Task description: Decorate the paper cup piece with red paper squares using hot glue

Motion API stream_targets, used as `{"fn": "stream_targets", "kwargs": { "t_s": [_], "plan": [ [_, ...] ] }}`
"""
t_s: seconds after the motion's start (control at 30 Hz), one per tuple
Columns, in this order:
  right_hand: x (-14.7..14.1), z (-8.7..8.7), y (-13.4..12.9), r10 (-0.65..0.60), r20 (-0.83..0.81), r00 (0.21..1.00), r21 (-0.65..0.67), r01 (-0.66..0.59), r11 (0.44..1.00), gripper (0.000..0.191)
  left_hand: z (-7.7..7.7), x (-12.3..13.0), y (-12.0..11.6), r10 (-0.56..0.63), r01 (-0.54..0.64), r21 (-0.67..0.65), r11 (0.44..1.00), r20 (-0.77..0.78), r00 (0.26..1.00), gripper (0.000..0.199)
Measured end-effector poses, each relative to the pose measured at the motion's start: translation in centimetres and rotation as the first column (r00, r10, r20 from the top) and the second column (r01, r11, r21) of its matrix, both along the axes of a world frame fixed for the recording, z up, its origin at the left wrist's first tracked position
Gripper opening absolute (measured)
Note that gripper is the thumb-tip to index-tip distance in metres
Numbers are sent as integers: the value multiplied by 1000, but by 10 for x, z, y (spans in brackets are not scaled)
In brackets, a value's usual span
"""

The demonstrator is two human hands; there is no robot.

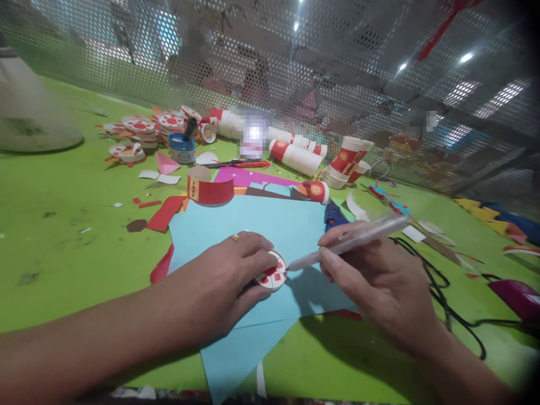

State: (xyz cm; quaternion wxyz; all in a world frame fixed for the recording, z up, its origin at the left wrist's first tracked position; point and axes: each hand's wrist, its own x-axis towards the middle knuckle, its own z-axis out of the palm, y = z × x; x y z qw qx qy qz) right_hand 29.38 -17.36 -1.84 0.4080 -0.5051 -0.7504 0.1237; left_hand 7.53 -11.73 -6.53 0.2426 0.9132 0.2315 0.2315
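My left hand [238, 270], with a ring on one finger, pinches a small round paper cup base [277, 278] with a white rim and red patches. Its fingers cover the upper left part of the base. My right hand [379, 281] grips a pale translucent pen [358, 236], tilted with its tip down to the left. The tip meets or nearly meets the right rim of the cup base; I cannot tell which. Both hands are over light blue paper [248, 222] on the green table [105, 259].
Behind the paper are a red cup ring [211, 191], scissors [248, 164], a blue jar [182, 149] and stacked paper cups [295, 158]. Red-spotted paper crafts [139, 126] sit at the back left. A black cord [455, 312] and a purple tool [517, 298] lie on the right.
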Motion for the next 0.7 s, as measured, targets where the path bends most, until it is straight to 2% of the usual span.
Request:
{"fn": "stream_targets", "kwargs": {
  "t_s": [0.4, 0.7],
  "plan": [
    [0, -5, 4, 7, 23, 1000, 36, -8, 999, 11, 2, 0, 0, 5, -6, -6, 1000, -19, 1000, 21],
    [1, -5, 4, 24, -3, 1000, -1, -24, 1000, 9, 3, 1, 0, 3, -3, -15, 1000, -12, 1000, 20]
  ]
}}
